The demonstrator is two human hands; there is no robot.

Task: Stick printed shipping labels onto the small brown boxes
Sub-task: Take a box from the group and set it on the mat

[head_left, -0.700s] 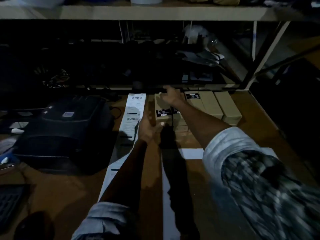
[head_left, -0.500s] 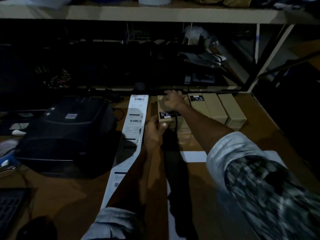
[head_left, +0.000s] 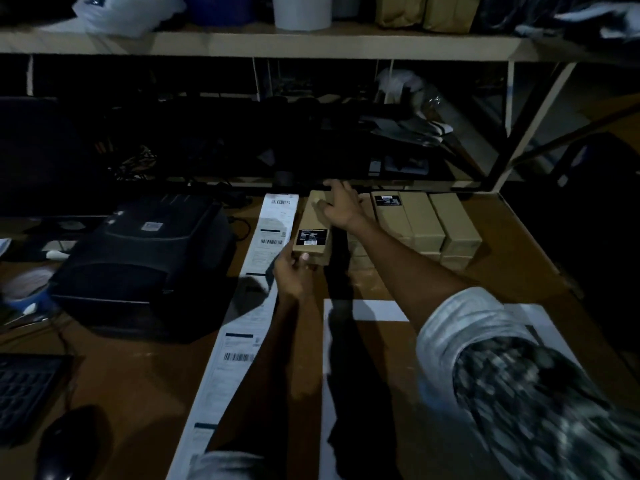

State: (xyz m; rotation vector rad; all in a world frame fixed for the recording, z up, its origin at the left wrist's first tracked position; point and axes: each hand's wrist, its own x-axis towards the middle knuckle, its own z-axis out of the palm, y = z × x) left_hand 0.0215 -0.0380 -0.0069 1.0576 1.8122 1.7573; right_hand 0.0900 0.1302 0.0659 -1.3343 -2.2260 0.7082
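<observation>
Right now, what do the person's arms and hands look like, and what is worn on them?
Both hands are bare: left hand, right hand. No gloves, rings or watch show. Pale sleeves are rolled up above the forearms; the right sleeve looks faintly striped.

Both arms stretched forward, left hand [head_left: 292, 271] gripping, right hand [head_left: 337, 206] curled, gripping farther out

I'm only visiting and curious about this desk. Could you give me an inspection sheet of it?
Surface: brown table, dimly lit.
Job's things: label strip lying lengthwise; box with a black sticker; more boxes stacked to its right.
Clutter: white sheet.
Hands: left hand grips the box's near end; right hand grips its far end.
Cables: dark cable behind the printer.
Surroundings: keyboard, mouse, shelf overhead.
</observation>
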